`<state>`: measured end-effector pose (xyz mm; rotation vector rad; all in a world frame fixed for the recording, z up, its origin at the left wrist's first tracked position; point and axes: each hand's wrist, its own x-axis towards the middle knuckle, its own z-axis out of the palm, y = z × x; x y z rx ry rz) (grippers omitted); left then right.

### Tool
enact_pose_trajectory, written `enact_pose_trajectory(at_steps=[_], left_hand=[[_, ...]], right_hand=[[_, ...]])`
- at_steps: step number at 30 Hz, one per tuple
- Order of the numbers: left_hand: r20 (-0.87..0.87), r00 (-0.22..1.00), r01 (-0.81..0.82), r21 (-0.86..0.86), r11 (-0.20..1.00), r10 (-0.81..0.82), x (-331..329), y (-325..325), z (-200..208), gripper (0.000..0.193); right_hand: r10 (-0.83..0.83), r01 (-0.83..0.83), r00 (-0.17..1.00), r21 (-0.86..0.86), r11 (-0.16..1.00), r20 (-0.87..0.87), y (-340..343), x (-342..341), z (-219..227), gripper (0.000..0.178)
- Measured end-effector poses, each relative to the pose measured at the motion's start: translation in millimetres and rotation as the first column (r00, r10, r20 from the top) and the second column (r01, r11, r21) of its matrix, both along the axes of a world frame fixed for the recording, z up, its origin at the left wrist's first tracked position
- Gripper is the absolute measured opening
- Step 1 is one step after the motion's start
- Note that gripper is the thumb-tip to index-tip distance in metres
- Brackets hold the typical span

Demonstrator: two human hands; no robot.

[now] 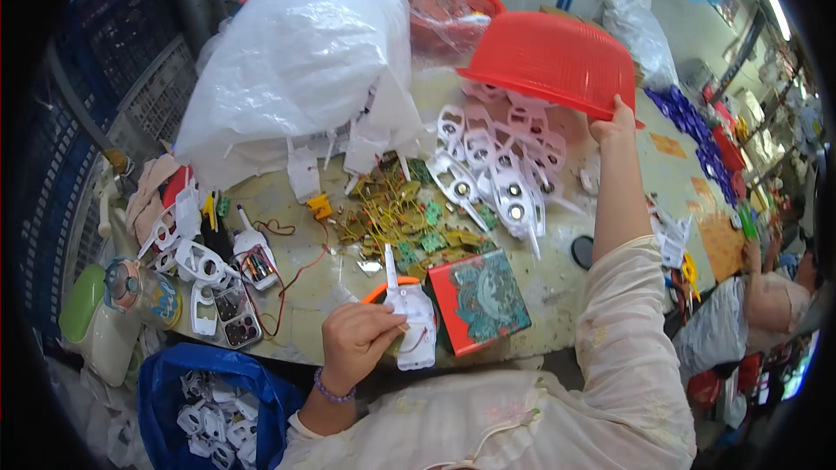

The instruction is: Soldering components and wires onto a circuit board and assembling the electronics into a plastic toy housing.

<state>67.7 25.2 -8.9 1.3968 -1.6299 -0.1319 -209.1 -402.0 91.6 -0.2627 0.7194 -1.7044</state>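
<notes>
A cluttered workshop counter (557,283) carries white plastic housings (496,170) and green circuit boards (409,222). The left hand (357,339) grips a white housing (413,318) at the near edge; the right hand (614,124) tips a red basket (553,59) above the pile

I can't see the fingertips of my right hand (614,122); they sit behind the rim of the tipped red basket (553,61), whose inside faces away. My left hand (357,339) covers part of the white plastic piece (411,318), so its near edge is hidden. The big clear bag (296,61) hides the table (557,274) behind it. The small green boards (409,226) are too small to make out.
</notes>
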Motion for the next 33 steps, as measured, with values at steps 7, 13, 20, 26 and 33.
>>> enact_pose_trajectory(at_steps=[7, 13, 20, 26, 33], left_hand=[[-0.033, 0.999, -0.010, -0.049, 0.999, 0.008, -0.6, 1.6, -7.9, 0.011], [-0.063, 0.998, -0.024, -0.093, 0.995, 0.019, -0.7, 2.3, -16.1, 0.010], [-0.126, 0.992, -0.001, -0.069, 0.998, -0.008, -2.0, 3.4, -16.7, 0.010], [-0.124, 0.992, -0.004, -0.076, 0.997, -0.005, -0.7, 2.9, -14.0, 0.010], [-0.108, 0.994, 0.006, -0.058, 0.998, -0.013, -0.4, 2.7, -15.6, 0.011]], right_hand=[[0.072, -0.067, 0.995, 0.075, 0.995, -0.072, 136.1, 9.1, 0.0, 0.025], [0.009, -0.009, 1.000, 0.002, 1.000, -0.005, 230.6, -0.9, -4.6, 0.029], [-0.053, 0.082, 0.986, -0.182, 0.980, 0.159, 192.9, -36.7, 12.4, 0.030], [-0.107, 0.157, 0.971, -0.231, 0.960, 0.215, 120.5, -69.5, 4.2, 0.034], [-0.210, 0.213, 0.977, -0.257, 0.943, 0.039, 95.3, -114.1, 29.4, 0.033]])
